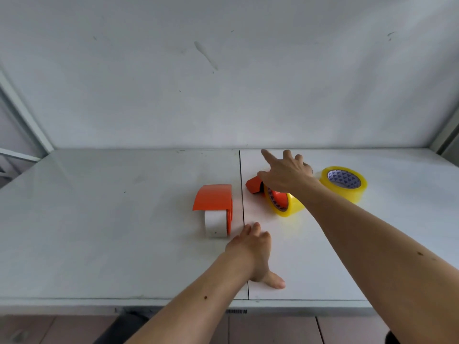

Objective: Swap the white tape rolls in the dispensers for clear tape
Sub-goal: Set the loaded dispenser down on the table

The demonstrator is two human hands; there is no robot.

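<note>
Fingers of the right hand (285,173) spread apart above the second orange plastic dispenser (254,186), holding nothing; a yellowish clear tape roll (285,203) sits in it; the left hand (253,252) rests flat on the white table (111,232), fingers loosely splayed, just beside the orange dispenser with white tape roll (215,224); another clear roll (344,183) lies right.

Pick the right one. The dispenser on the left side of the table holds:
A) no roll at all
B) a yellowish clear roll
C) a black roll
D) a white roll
D: the left dispenser has a white roll showing beneath its orange cover, while both yellowish clear rolls lie further right, one loose on the table and one at the other dispenser under the right hand.
</note>
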